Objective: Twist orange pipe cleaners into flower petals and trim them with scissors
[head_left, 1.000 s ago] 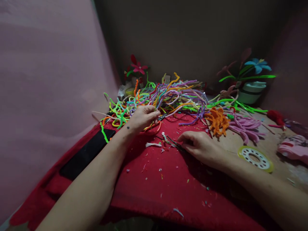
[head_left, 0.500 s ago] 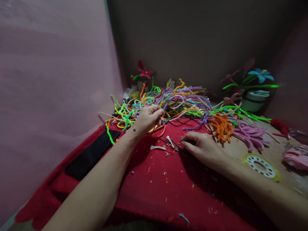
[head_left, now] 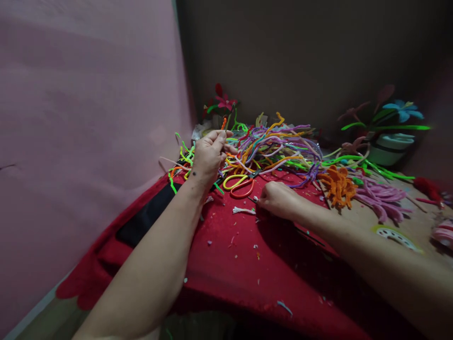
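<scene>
My left hand (head_left: 209,153) is raised at the near edge of the pile, its thumb and fingers pinched on a thin dark green stem (head_left: 229,119) that points up. Low over the red cloth, my right hand (head_left: 278,200) is closed, with the end of a thin dark stick (head_left: 251,200) poking out by its fingertips. Between the hands lie scissors (head_left: 242,187) with one yellow and one red handle loop. A white frayed tuft (head_left: 244,210) rests just left of my right hand. Another thin dark stick-like length (head_left: 311,237) shows below the right wrist.
A tangled heap of coloured pipe cleaners (head_left: 272,141) fills the back. Orange (head_left: 338,186) and pink bundles (head_left: 382,200) lie right, near a white and yellow spool (head_left: 396,237). A black phone-like slab (head_left: 141,217) lies left. Potted craft flowers (head_left: 403,111) stand behind.
My left hand has lifted up and away from the scissors, holding the green stem upright. My right hand has moved slightly left and closed more tightly. The view has shifted a little.
</scene>
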